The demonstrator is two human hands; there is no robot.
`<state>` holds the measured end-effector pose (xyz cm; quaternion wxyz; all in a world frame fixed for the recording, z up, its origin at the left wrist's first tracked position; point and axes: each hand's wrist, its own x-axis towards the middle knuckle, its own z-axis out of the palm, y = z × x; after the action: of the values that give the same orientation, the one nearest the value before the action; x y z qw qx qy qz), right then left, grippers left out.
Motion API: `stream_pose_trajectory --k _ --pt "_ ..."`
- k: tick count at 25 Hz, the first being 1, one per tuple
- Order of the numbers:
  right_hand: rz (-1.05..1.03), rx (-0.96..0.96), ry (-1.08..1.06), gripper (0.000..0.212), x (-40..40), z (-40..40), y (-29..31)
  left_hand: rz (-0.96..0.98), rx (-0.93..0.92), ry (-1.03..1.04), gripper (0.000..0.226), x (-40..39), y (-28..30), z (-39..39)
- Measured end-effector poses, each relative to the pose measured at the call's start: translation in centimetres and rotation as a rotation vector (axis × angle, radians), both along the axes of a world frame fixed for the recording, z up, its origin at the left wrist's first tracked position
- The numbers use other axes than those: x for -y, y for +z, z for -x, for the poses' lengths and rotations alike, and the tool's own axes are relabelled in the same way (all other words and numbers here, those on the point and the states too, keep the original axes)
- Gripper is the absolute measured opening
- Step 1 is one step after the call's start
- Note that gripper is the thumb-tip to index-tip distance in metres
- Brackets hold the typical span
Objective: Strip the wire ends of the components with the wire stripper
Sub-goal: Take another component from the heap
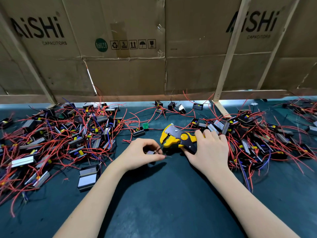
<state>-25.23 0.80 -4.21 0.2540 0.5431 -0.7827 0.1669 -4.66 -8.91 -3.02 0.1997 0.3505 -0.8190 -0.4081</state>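
Wire stripper [178,138] gripped in my right hand [208,152], left hand [142,153] pinching a component [151,152]; cardboard [120,40] reads "AiSHi CAPACITORS", "RoHS 2.0".

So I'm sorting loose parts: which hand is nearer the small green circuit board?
Left. The left hand, pinching a small component, sits just below the green circuit board; the right hand, gripping the wire stripper, is farther right.

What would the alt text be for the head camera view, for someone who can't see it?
A right hand grips a yellow wire stripper while the left hand feeds it a thin dark wire from a small component. Piles of red-wired components flank a dark green mat.
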Motion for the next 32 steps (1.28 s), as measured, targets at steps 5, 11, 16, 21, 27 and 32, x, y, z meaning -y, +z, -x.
stream_pose_trajectory --k 5,11,16,21,27,32 --pt "0.094 -0.016 -0.045 0.058 0.1 0.7 -0.3 0.08 0.04 -0.005 0.008 0.0 -0.1 0.0" --pt "0.096 -0.015 -0.069 0.057 -0.1 1.4 -0.5 0.002 -0.177 0.179 0.009 0.0 -0.4 0.7" --pt "0.105 -0.023 -0.023 0.057 0.2 0.6 -0.5 0.005 -0.238 0.24 0.009 -0.6 -0.8 1.5" --pt "0.086 0.009 -0.002 0.055 0.1 0.5 -0.4 0.043 -0.24 0.264 0.007 -0.6 -0.8 1.6" --pt "0.021 0.033 0.017 0.052 -0.1 0.4 0.0 0.038 -0.216 0.276 0.009 -0.7 -0.9 1.6" --pt "-0.085 0.053 -0.048 0.049 0.0 0.4 0.3 0.027 -0.223 0.265 0.009 -0.7 -0.9 1.6"
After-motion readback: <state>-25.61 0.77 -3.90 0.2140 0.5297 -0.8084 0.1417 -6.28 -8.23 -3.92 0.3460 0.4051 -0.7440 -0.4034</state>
